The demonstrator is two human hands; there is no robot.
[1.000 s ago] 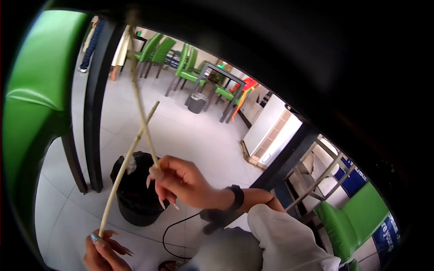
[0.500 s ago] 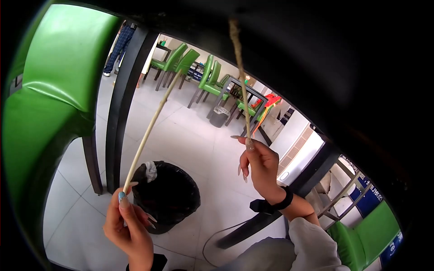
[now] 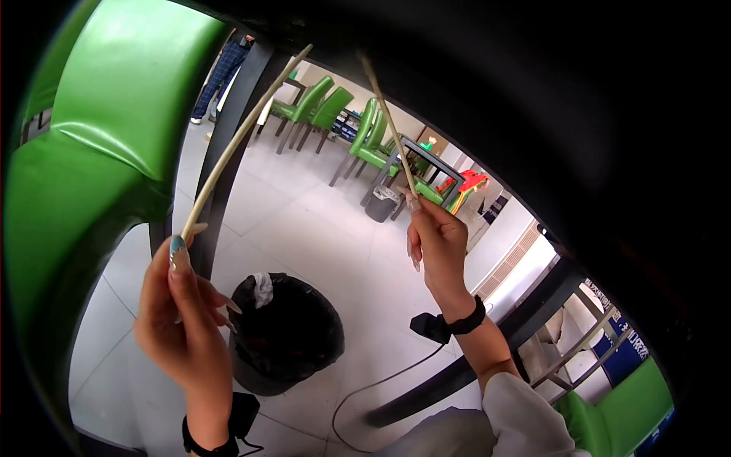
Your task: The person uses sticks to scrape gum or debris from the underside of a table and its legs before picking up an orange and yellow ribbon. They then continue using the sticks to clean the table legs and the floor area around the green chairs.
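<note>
My left hand (image 3: 183,312) pinches the lower end of a thin, pale stick (image 3: 244,126) between thumb and fingers; the stick leans up and to the right. In my right hand (image 3: 435,244) is a second thin stick (image 3: 390,126), gripped near its bottom and slanting up and left, its darker upper end blurred against the dark tabletop edge. The two sticks are apart. Below and between the hands, a black-lined bin (image 3: 285,335) stands on the floor with a crumpled white tissue (image 3: 263,289) at its rim.
A green chair (image 3: 129,91) stands close on the left beside a dark table leg (image 3: 228,160). Another dark leg (image 3: 457,365) slants at right, near a cable (image 3: 365,388). Several green chairs and a small grey bin (image 3: 382,204) are farther off. A person's plaid trousers (image 3: 219,80) show upper left.
My left hand has moved up and left with its stick, which now leans more to the right. My right hand has risen slightly, and its stick tilts further left. The view has shifted slightly.
</note>
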